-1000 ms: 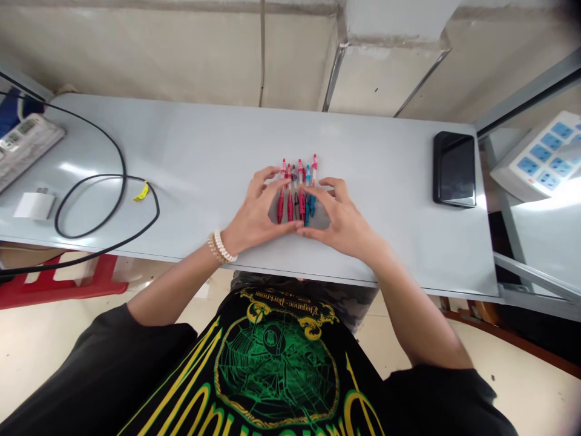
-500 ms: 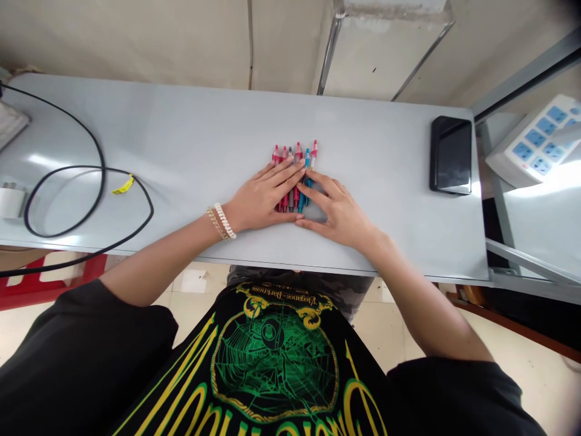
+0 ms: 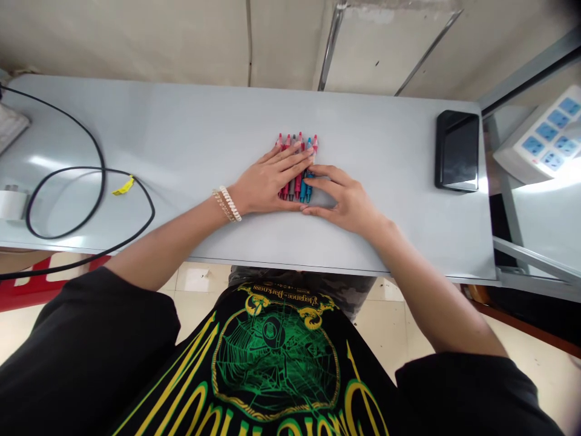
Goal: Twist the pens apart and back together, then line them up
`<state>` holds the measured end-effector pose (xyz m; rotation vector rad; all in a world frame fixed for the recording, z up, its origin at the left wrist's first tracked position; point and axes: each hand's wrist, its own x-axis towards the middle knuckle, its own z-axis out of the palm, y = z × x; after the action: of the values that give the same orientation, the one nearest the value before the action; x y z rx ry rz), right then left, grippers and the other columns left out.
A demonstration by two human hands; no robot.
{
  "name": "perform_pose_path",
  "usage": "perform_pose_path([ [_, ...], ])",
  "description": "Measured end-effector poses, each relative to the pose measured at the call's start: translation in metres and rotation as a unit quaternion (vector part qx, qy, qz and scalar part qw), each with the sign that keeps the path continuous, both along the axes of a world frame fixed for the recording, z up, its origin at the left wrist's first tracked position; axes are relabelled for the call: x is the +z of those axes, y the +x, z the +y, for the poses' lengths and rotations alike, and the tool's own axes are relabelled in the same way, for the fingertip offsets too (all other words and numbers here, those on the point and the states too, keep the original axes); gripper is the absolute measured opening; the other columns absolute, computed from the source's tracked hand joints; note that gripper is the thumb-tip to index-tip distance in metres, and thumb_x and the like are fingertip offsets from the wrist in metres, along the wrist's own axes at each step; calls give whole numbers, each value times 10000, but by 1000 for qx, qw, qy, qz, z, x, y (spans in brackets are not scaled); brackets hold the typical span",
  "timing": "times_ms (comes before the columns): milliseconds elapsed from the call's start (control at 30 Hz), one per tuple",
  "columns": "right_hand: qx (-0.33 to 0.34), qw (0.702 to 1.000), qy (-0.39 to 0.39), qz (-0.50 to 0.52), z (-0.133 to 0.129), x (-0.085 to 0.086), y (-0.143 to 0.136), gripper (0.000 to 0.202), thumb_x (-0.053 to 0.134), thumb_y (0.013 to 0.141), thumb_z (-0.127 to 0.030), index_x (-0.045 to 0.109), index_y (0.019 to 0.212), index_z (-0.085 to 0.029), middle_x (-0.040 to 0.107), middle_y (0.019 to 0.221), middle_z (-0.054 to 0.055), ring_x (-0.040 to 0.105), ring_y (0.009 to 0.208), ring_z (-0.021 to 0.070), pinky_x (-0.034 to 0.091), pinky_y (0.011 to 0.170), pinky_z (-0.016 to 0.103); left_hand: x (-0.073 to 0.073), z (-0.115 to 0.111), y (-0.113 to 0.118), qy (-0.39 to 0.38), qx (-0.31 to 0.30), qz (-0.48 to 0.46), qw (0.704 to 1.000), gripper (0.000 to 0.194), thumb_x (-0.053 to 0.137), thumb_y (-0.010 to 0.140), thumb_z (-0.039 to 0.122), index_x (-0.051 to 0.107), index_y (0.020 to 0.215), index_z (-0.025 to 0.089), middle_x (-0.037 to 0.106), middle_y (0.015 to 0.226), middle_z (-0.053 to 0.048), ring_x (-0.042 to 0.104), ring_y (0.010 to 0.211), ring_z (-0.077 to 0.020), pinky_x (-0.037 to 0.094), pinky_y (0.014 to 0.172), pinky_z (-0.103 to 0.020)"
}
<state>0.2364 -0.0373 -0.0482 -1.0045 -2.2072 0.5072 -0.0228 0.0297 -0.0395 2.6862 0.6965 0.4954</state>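
Several click pens lie side by side on the grey table, their tips and tops roughly lined up. Among them are a red pen (image 3: pixel 298 186), a grey pen (image 3: pixel 291 195) and blue pens (image 3: pixel 303 192). My left hand (image 3: pixel 265 184) lies flat across the row with its fingers stretched out, covering the pens' middles. At the row's right side, my right hand (image 3: pixel 349 200) has bent, parted fingers touching the blue pens. Both thumbs meet just below the lower ends. One red-topped pen (image 3: pixel 315 142) is at the right end, partly hidden by fingers.
A looped black cable (image 3: pixel 102 163) with a yellow tag (image 3: pixel 123 186) lies on the left, near a white plug adapter (image 3: pixel 13 203). Toward the right edge of the table (image 3: pixel 385 139) sits a black box-like device (image 3: pixel 458 151). A white power strip (image 3: pixel 544 136) is beyond it.
Both hands have slid slightly away from me and to the right along with the pens. The rightmost red-topped pen now sits more level with the others.
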Motion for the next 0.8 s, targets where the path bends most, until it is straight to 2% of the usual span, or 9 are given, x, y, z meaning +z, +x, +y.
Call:
perform_pose_path([
  [167, -28, 1000, -6, 5, -2, 2, 1, 446, 711, 978, -589, 737, 1289, -271, 668, 1486, 139, 643, 1385, 341, 555, 1188, 579, -5, 4, 1, -4, 11, -13, 1000, 952, 553, 960, 817, 423, 1682, 210, 427, 1719, -177, 350, 1636, -374, 256, 1350, -559],
  [467, -31, 999, 8, 18, -4, 4, 2, 355, 729, 989, -480, 718, 1270, -262, 649, 1463, 142, 649, 1355, 343, 571, 1156, 557, -3, 5, 6, -30, 8, -106, 994, 696, 722, 922, 718, 735, 1405, 217, 679, 1501, -146, 641, 1424, -336, 479, 1249, -502],
  [633, -37, 999, 17, 0, -8, 5, 2, 307, 720, 995, -398, 710, 1277, -276, 640, 1469, 135, 653, 1326, 338, 588, 1122, 565, -5, 5, 6, -4, 1, -111, 994, 636, 743, 929, 678, 746, 1367, 217, 696, 1471, -126, 689, 1366, -325, 538, 1201, -530],
  [800, -37, 996, 75, -28, -17, 8, 4, 201, 622, 1019, -217, 724, 1191, -240, 652, 1415, 146, 691, 1156, 292, 632, 993, 506, -6, 2, 6, 23, 5, -121, 992, 595, 756, 947, 626, 741, 1378, 216, 718, 1450, -139, 694, 1360, -308, 536, 1197, -471],
])
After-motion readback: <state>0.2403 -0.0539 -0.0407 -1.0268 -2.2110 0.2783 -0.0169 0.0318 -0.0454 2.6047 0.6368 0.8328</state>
